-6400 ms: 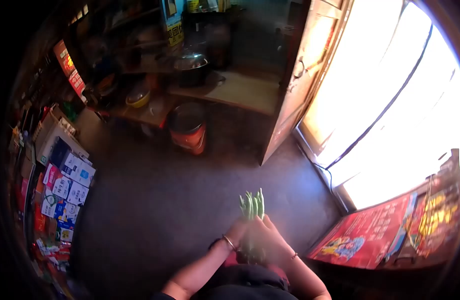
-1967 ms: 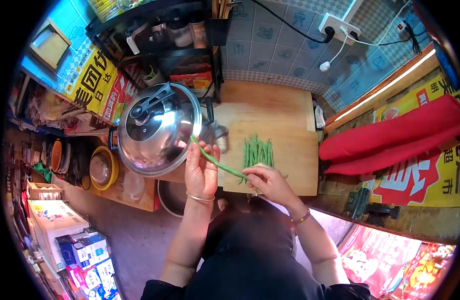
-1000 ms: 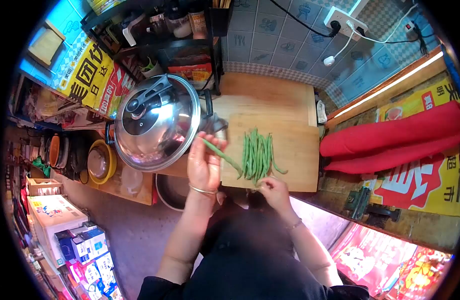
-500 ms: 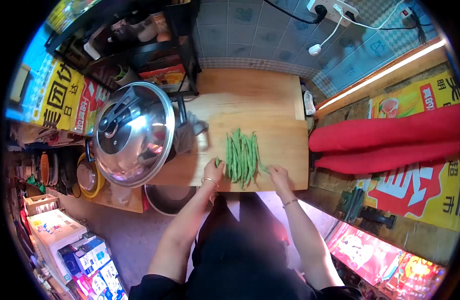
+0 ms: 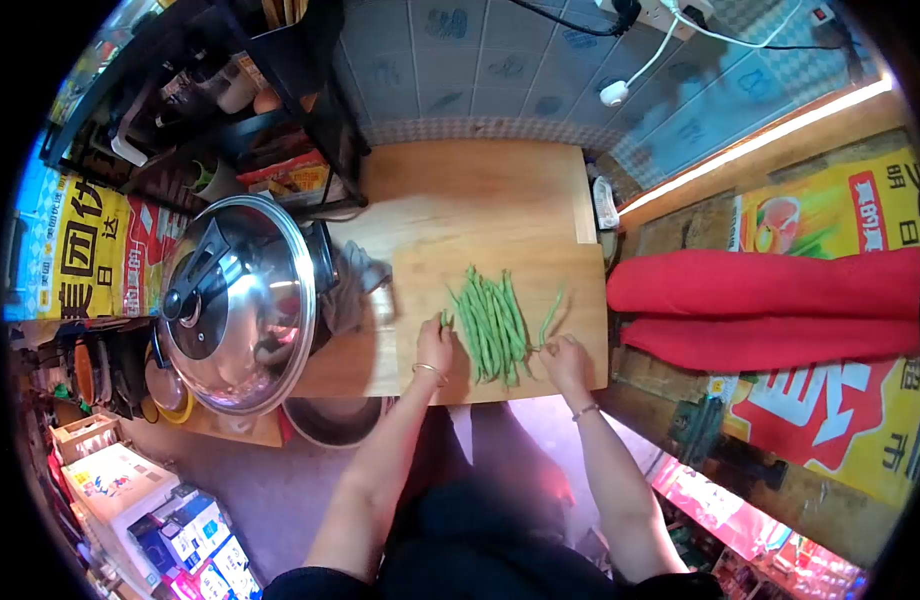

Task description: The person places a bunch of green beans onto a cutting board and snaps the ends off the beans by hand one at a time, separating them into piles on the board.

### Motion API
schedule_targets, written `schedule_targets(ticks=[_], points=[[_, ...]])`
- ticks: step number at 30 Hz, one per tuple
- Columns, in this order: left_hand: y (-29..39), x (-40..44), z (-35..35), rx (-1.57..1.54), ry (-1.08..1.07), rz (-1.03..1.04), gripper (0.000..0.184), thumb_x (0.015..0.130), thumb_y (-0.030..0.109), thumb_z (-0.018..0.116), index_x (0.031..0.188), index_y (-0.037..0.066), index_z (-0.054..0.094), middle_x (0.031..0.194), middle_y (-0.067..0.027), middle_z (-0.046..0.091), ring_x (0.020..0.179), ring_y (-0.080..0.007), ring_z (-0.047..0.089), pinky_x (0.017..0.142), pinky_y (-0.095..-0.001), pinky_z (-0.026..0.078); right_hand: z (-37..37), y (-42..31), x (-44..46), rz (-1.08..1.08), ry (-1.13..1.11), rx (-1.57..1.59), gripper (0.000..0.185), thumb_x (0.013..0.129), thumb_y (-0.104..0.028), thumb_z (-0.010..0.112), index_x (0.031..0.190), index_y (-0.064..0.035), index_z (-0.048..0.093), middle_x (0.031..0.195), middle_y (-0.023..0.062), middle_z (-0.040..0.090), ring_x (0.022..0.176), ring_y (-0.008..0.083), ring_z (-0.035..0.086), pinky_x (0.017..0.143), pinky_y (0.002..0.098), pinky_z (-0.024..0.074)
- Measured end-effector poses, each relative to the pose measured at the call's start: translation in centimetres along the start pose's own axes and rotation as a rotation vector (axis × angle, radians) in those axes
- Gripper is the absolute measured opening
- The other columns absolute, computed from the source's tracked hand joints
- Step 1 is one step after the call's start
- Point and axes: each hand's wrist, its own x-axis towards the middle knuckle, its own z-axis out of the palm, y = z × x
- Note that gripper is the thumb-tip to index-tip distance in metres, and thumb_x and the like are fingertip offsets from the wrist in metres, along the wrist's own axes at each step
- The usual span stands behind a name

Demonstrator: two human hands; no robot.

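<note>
A bundle of long green beans (image 5: 488,325) lies roughly lined up on the wooden cutting board (image 5: 580,300). On its left side is my left hand (image 5: 435,347), closed, with a short bit of green bean (image 5: 444,318) showing at the fingertips. My right hand (image 5: 564,362) is at the lower right of the bundle, its fingers pinched on the lower end of a single green bean (image 5: 552,313). That bean points up and away from me, apart from the pile.
A large pot with a shiny lid (image 5: 242,305) stands left of the board, a grey cloth (image 5: 355,285) beside it. Behind is a black rack (image 5: 345,150) against the tiled wall. Red sleeves (image 5: 760,285) lie on the right-hand surface. A dark pan (image 5: 335,420) sits below the table edge.
The single bean in my right hand has swung away from the bundle and now stands apart to its right. My left hand stays beside the bundle. The whole view has shifted slightly.
</note>
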Motion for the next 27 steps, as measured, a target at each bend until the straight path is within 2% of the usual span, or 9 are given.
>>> schedule_targets(ticks=[5, 7, 8, 11, 13, 15, 19, 22, 27], points=[[1.9, 0.2, -3.4, 0.137, 0.214, 0.228, 0.032, 0.08, 0.006, 0.05, 0.11, -0.002, 0.049, 0.098, -0.0209, 0.053, 0.093, -0.0355, 0.05, 0.083, -0.0393, 0.04, -2.7, -3.2, -2.4, -0.09, 0.039, 0.19, 0.016, 0.069, -0.013, 0.065, 0.078, 0.0, 0.059, 0.07, 0.012, 0.051, 0.06, 0.0216, 0.053, 0.056, 0.0316, 0.0437], [6.9, -1.3, -6.1, -0.195, -0.014, 0.221, 0.029, 0.079, 0.007, 0.053, 0.107, -0.001, 0.052, 0.099, -0.0196, 0.054, 0.094, -0.0341, 0.051, 0.084, -0.0376, 0.041, -3.1, -5.3, -3.5, -0.141, -0.009, 0.28, 0.016, 0.07, -0.012, 0.065, 0.077, 0.0001, 0.059, 0.069, 0.0109, 0.05, 0.059, 0.0197, 0.052, 0.055, 0.0298, 0.0435], [8.2, -2.3, -6.2, -0.254, -0.026, 0.244, 0.025, 0.082, 0.011, 0.054, 0.103, -0.002, 0.054, 0.097, -0.017, 0.057, 0.09, -0.0261, 0.056, 0.081, -0.0322, 0.042, -3.1, -6.4, -4.2, -0.192, -0.015, 0.31, 0.015, 0.07, -0.012, 0.064, 0.076, -0.0001, 0.059, 0.069, 0.0103, 0.05, 0.058, 0.0191, 0.051, 0.054, 0.0289, 0.0433], [13.3, -5.5, -8.9, -0.134, 0.079, 0.517, 0.032, 0.079, 0.009, 0.057, 0.11, 0.004, 0.053, 0.106, -0.0156, 0.054, 0.096, -0.0285, 0.053, 0.083, -0.035, 0.042, -4.1, -10.6, -5.6, -0.308, -0.026, 0.299, 0.014, 0.071, -0.011, 0.063, 0.076, 0.001, 0.058, 0.066, 0.0079, 0.051, 0.055, 0.0159, 0.051, 0.054, 0.0285, 0.0428], [15.3, -7.1, -11.2, -0.143, 0.024, 0.877, 0.036, 0.074, 0.01, 0.061, 0.109, 0.004, 0.051, 0.108, -0.016, 0.052, 0.103, -0.0317, 0.049, 0.088, -0.0394, 0.039, -3.8, -11.6, -6.0, -0.05, -0.279, 0.661, 0.01, 0.072, -0.007, 0.06, 0.077, 0.0016, 0.058, 0.061, 0.0032, 0.049, 0.052, 0.0115, 0.048, 0.05, 0.0267, 0.0399], [17.0, -8.5, -13.8, -0.088, -0.08, 0.995, 0.04, 0.072, 0.011, 0.063, 0.109, 0.005, 0.051, 0.109, -0.0151, 0.052, 0.104, -0.0312, 0.049, 0.087, -0.0399, 0.041, -6.0, -13.0, -6.1, 0.278, -0.606, 1.152, 0.015, 0.071, 0.007, 0.046, 0.079, 0.0001, 0.056, 0.062, -0.0026, 0.047, 0.051, 0.0076, 0.045, 0.047, 0.018, 0.034], [15.8, -9.2, -14.8, 0.013, -0.161, 1.239, 0.044, 0.068, 0.017, 0.067, 0.109, 0.007, 0.053, 0.112, -0.0136, 0.05, 0.102, -0.0307, 0.051, 0.084, -0.0395, 0.044, -7.2, -15.7, -6.7, 0.339, -0.762, 1.277, 0.012, 0.077, 0.002, 0.046, 0.084, -0.002, 0.055, 0.069, -0.0015, 0.049, 0.056, 0.0068, 0.046, 0.048, 0.0182, 0.0365], [15.8, -9.6, -16.1, -0.046, -0.145, 1.219, 0.042, 0.069, 0.014, 0.066, 0.108, 0.007, 0.055, 0.115, -0.0153, 0.048, 0.1, -0.0315, 0.052, 0.081, -0.0383, 0.045, -8.2, -17.0, -7.5, 0.392, -0.867, 1.425, 0.013, 0.088, -0.015, 0.048, 0.088, -0.0034, 0.054, 0.071, -0.0009, 0.05, 0.056, 0.0069, 0.045, 0.05, 0.0185, 0.0383], [15.9, -10.8, -18.0, -0.06, -0.215, 1.026, 0.037, 0.07, 0.007, 0.066, 0.105, 0.007, 0.058, 0.112, -0.0171, 0.051, 0.101, -0.0327, 0.053, 0.082, -0.0346, 0.045, -7.9, -16.3, -8.0, 0.38, -1.013, 1.555, 0.011, 0.088, -0.013, 0.048, 0.087, -0.0034, 0.053, 0.069, -0.0013, 0.048, 0.056, 0.0063, 0.04, 0.051, 0.0186, 0.036]])
